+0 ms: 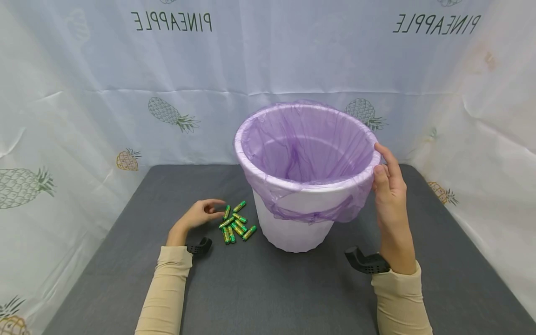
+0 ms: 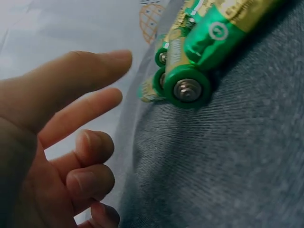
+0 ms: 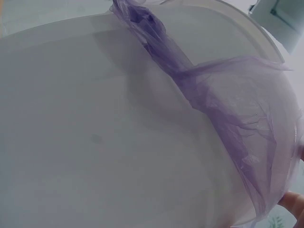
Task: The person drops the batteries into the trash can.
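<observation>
A white trash can [image 1: 293, 235], lined with a thin purple bag [image 1: 272, 153], stands upright on the table. The bag folds over its rim and hangs bunched down the outside. My right hand [image 1: 391, 200] holds the can's right rim through the bag; in the right wrist view only fingertips [image 3: 293, 202] show at the edge, beside the white wall [image 3: 95, 156]. Left of the can lies a loose pile of several green and gold batteries [image 1: 238, 225]. My left hand [image 1: 198, 215] is just left of them, its fingers apart and slightly bent, holding nothing; the nearest battery [image 2: 187, 90] is beyond the fingertips.
A dark grey cloth [image 1: 259, 298] covers the table. White curtains with pineapple prints [image 1: 289, 60] hang behind it and along both sides. Each wrist wears a black camera mount [image 1: 368, 263]. The tall can takes up the table's centre right.
</observation>
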`<move>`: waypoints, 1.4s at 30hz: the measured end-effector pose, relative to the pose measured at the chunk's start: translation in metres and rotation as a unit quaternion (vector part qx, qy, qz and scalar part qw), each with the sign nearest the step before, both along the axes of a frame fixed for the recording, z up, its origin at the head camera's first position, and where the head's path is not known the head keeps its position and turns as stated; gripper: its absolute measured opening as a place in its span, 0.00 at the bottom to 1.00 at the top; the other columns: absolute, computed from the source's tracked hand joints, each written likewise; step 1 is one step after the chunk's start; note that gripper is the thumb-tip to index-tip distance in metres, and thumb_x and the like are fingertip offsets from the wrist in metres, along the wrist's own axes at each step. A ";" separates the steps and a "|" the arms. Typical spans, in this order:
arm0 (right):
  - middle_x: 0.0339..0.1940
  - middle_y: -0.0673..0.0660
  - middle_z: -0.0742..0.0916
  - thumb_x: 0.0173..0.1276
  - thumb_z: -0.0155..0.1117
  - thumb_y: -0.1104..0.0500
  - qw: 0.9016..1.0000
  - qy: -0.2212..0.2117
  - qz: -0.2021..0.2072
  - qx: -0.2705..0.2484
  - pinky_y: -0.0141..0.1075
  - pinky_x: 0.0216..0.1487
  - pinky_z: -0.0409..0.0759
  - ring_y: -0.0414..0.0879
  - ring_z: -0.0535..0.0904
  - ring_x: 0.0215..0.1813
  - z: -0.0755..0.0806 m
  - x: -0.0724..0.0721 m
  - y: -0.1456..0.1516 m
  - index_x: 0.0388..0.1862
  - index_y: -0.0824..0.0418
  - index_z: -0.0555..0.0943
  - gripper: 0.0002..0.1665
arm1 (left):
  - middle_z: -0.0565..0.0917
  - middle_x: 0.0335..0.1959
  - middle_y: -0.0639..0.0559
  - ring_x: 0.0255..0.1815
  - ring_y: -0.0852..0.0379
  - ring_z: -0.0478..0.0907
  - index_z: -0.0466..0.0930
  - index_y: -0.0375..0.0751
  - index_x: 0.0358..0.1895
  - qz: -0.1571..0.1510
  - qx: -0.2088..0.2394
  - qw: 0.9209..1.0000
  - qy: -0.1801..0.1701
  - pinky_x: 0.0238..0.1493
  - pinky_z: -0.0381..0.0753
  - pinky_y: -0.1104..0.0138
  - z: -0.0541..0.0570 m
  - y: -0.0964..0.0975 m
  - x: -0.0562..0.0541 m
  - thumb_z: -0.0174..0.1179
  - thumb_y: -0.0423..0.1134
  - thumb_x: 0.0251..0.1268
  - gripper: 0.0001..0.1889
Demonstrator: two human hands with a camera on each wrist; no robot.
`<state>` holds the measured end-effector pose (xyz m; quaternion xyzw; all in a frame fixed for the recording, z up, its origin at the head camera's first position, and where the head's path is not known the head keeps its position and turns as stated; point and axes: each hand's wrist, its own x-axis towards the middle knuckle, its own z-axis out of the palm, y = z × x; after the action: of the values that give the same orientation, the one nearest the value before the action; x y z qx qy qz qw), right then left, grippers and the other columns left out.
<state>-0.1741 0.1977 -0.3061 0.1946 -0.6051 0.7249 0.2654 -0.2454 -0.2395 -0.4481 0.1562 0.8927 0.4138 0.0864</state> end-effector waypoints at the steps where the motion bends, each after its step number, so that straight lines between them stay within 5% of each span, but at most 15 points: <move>1: 0.23 0.42 0.71 0.75 0.52 0.60 1.000 -0.002 -0.001 0.000 0.24 0.33 0.62 0.35 0.63 0.28 0.000 0.000 0.000 0.66 0.52 0.73 0.22 | 0.66 0.22 0.55 0.19 0.66 0.59 0.77 0.36 0.59 -0.002 -0.008 1.000 -0.001 0.27 0.64 0.70 -0.001 0.001 0.000 0.63 0.42 0.64 0.23; 16: 0.23 0.43 0.71 0.75 0.51 0.60 1.000 0.010 0.006 0.007 0.24 0.33 0.62 0.35 0.63 0.28 -0.002 -0.001 0.002 0.67 0.54 0.73 0.22 | 0.66 0.23 0.54 0.20 0.64 0.58 0.74 0.35 0.62 -0.024 -0.054 0.998 0.022 0.26 0.62 0.70 -0.004 0.015 0.001 0.61 0.39 0.66 0.23; 24: 0.23 0.45 0.70 0.75 0.51 0.60 1.000 0.010 0.005 0.011 0.24 0.33 0.62 0.35 0.64 0.28 -0.003 -0.001 0.002 0.67 0.54 0.72 0.22 | 0.67 0.23 0.53 0.20 0.64 0.59 0.74 0.35 0.62 0.006 -0.061 0.998 0.032 0.27 0.62 0.69 -0.005 0.012 0.001 0.61 0.39 0.65 0.23; 36: 0.23 0.43 0.71 0.75 0.51 0.60 1.000 0.016 0.007 0.013 0.24 0.32 0.62 0.36 0.63 0.28 -0.002 -0.002 0.002 0.67 0.53 0.72 0.22 | 0.69 0.26 0.48 0.23 0.62 0.61 0.74 0.34 0.61 -0.003 -0.045 0.999 0.022 0.30 0.64 0.69 -0.006 0.004 0.000 0.68 0.38 0.58 0.27; 42: 0.23 0.45 0.71 0.75 0.51 0.60 1.000 0.005 -0.009 0.010 0.24 0.31 0.62 0.35 0.64 0.28 -0.002 -0.001 0.001 0.66 0.53 0.73 0.22 | 0.67 0.25 0.52 0.23 0.62 0.61 0.76 0.35 0.59 0.025 -0.049 0.998 0.017 0.31 0.63 0.68 -0.010 0.004 -0.001 0.70 0.40 0.55 0.28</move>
<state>-0.1755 0.1987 -0.3085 0.1959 -0.6125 0.7155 0.2730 -0.2463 -0.2352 -0.4579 0.1360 0.9170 0.3687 0.0687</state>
